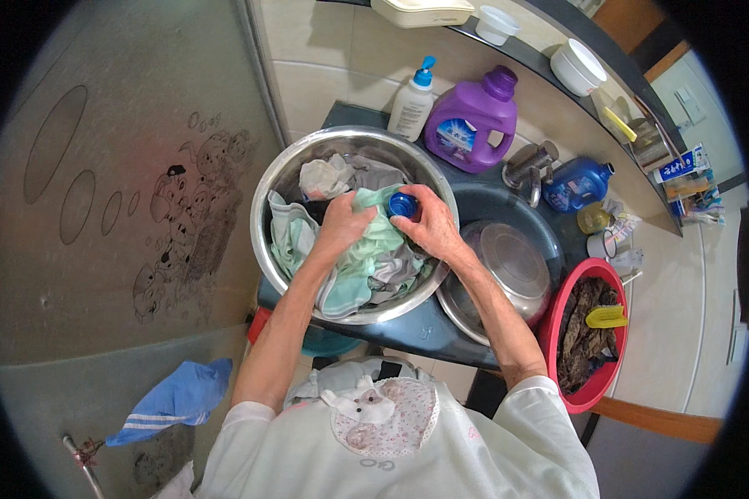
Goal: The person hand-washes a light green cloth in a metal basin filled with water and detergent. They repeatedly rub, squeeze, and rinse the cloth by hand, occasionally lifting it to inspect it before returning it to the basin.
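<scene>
A large stainless steel basin (265,262) stands on the dark counter, with several clothes heaped inside it. My left hand (347,219) grips a pale green garment (384,227) among them. In my right hand (429,221) is a blue bottle cap (403,204), its hollow side turned up over the cloth. Whether the cap holds liquid is hard to tell. Around the green garment lie grey cloth (396,274), a whitish cloth (326,176) and a green-and-white striped piece (290,231).
Behind the basin stand a purple detergent jug (474,128) and a white pump bottle (412,103). An upturned metal basin (515,256) sits in the dark sink beneath the faucet (529,165). A blue bottle (577,184) lies tilted beyond. On the right, a red tub (621,368) holds dark clothes and a yellow brush (605,317).
</scene>
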Demonstrator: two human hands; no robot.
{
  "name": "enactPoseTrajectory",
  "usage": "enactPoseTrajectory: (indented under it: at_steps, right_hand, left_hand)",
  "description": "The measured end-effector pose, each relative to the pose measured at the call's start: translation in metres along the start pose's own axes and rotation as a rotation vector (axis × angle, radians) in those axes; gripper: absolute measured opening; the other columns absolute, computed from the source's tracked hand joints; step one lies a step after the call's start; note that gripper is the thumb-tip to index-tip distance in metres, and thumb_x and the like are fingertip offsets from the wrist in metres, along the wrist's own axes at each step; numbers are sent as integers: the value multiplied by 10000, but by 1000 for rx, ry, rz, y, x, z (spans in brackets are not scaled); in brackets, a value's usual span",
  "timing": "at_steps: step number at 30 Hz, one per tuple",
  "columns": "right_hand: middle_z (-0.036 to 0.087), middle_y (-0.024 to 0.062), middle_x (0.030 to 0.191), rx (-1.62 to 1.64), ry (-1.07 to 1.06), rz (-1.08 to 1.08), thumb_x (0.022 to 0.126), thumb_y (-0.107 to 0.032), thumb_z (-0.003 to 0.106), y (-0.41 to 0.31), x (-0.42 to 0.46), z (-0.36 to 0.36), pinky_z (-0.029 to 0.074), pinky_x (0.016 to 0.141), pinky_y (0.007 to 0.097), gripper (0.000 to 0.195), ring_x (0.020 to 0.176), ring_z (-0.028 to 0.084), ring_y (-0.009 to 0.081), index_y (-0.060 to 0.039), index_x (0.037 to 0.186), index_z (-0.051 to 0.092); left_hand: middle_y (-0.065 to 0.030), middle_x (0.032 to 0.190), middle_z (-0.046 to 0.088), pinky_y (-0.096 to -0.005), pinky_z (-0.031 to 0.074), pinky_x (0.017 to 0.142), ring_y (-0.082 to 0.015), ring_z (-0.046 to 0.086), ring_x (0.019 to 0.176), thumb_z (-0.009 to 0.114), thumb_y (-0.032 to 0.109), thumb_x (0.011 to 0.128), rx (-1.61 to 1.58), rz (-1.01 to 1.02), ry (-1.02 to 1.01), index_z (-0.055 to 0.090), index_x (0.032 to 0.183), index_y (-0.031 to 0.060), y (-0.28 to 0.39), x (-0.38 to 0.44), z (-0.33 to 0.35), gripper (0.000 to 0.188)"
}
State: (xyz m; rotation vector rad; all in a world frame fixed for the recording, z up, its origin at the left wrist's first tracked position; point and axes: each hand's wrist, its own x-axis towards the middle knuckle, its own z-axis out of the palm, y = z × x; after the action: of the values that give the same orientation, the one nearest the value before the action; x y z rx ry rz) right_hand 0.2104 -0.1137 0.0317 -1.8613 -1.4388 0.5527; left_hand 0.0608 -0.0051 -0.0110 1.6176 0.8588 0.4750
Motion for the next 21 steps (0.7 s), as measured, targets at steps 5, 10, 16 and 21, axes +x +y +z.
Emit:
enactPoseTrajectory:
  at_steps: [5, 10, 16, 21]
  right_hand:
    - [553, 156, 986, 22, -4, -28, 690, -203, 700, -17, 2, -7, 469, 732, 371, 477, 820, 587, 295, -18, 1089, 515]
    - [551, 150, 1000, -66, -18, -104, 694, -232, 699, -25, 5, 9, 476, 740, 380, 476, 866, 588, 315, -32, 1089, 527]
    - [537, 146, 995, -103, -34, -163, 698, -221, 683, -32, 5, 19, 479, 737, 399, 459, 878, 580, 334, -36, 1090, 532]
    - [523, 150, 972, -145, -40, -221, 693, -185, 671, -41, 8, 21, 478, 717, 414, 453, 844, 575, 346, -38, 1095, 524]
  left_hand:
    - [-45, 956, 587, -287, 490, 719, -154, 587, 819, 605, 136, 817, -1070, -110, -66, 524, 1061, 10, 23, -9, 14, 287]
    - [-42, 925, 572, -293, 483, 756, -144, 564, 832, 574, 110, 842, -1097, -144, 131, 528, 1062, 30, -8, -4, 26, 238]
    - [-53, 928, 569, -319, 489, 753, -168, 569, 839, 516, 194, 895, -1213, -190, 21, 549, 998, 58, 4, -10, 15, 174]
    - [-48, 954, 574, -334, 483, 768, -161, 571, 867, 462, 302, 922, -1416, -367, 1, 541, 1013, 75, -6, -3, 12, 257]
